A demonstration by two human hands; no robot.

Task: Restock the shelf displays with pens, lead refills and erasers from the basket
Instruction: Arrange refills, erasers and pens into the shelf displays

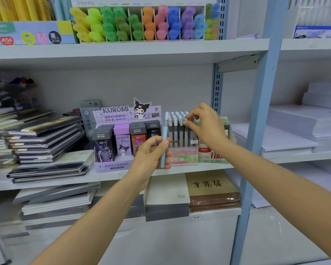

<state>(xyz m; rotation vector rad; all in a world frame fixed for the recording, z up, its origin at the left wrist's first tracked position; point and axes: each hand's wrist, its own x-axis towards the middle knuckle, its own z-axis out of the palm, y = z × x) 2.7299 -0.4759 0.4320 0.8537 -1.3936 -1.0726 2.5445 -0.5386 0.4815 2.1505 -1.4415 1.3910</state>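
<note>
Left hand (151, 155) gripping blue pen (164, 140), Kuromi box (120, 138) beside

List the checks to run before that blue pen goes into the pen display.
1. Left hand's grip on the blue pen: ok, fingers and thumb curl round its lower half.
2. Pen attitude: ok, near upright, just in front of the pen display.
3. Right hand out of the way: not ok, it pinches a standing pen in the display.
4. Free slot: cannot tell, the right hand hides part of the rows.
5. Correct box: ok, it holds similar pens; the Kuromi display beside it holds lead-refill cases.
</note>
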